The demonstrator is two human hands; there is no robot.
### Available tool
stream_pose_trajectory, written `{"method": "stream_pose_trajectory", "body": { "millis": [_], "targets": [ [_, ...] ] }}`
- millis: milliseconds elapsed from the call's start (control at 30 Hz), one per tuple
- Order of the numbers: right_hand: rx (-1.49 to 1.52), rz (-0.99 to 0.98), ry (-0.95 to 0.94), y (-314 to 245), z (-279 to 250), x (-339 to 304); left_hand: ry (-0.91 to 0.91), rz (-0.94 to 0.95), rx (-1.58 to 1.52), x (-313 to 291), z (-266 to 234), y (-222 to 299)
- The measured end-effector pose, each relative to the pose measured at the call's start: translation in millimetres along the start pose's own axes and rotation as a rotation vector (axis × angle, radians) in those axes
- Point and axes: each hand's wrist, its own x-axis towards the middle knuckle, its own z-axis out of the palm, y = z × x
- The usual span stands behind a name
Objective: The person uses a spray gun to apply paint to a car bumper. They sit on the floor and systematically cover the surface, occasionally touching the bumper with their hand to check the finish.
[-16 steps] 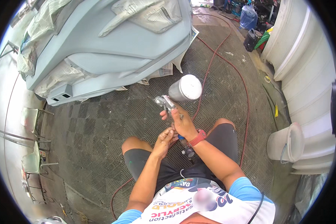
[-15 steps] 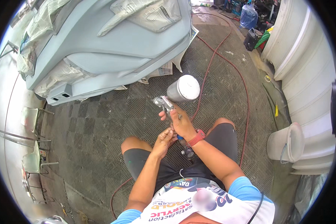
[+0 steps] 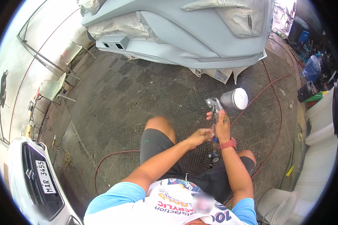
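Observation:
My right hand [image 3: 223, 125] is wrapped round the handle of a silver spray gun [image 3: 215, 105], held out over the floor above my knees. On its right side the gun carries a metal paint cup [image 3: 234, 99] with a white lid, tilted sideways. Below the grip are a blue fitting [image 3: 215, 140] and a small dark round gauge [image 3: 215, 158]. My left hand [image 3: 201, 137] reaches in from the left, fingers closed together at the lower handle, just above the blue fitting. The exact part between those fingertips is hidden.
A grey-coated vehicle body [image 3: 169, 32], partly masked with newspaper [image 3: 248, 20], stands ahead. Red hose [image 3: 278, 101] snakes over the patterned floor mat [image 3: 112, 101]. Chairs [image 3: 52, 88] and a white car [image 3: 43, 183] are left; a pale bucket [image 3: 276, 204] sits at lower right.
The view has swung left, bringing the white car into sight and shifting the grey body rightward. Both hands stay at the spray gun; my left forearm now reaches more sideways.

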Motion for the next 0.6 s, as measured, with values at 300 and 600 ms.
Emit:
{"method": "stream_pose_trajectory", "body": {
  "millis": [300, 600],
  "targets": [
    [-0.020, 0.021, 0.090, 26, -14, -7, -0.033, -0.135, -0.111, 4, 17, -14],
    [-0.017, 0.118, 0.093, 25, -5, -7, 0.046, -0.160, -0.178, -9, 15, -16]
  ]
}}
